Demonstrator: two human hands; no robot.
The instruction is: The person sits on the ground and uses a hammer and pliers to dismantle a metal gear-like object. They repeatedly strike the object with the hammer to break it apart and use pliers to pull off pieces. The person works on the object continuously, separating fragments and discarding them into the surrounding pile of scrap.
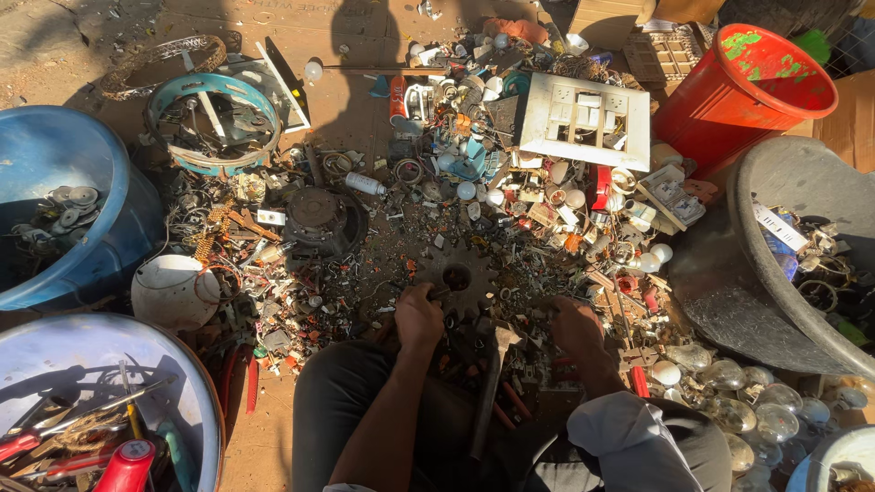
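So the thing I've got my fingers on is this rusty gear sprocket (458, 276), dark brown, flat on the ground right in front of my knees, in the middle of the scrap pile. It's round with stubby teeth all the way around the rim and a dark hole in the center. It lies face up, half in shadow, with small bits of scrap crowded around its edge. There's also a hammer (492, 378) just below it, with a metal head near the sprocket and its handle running back toward me between my legs.
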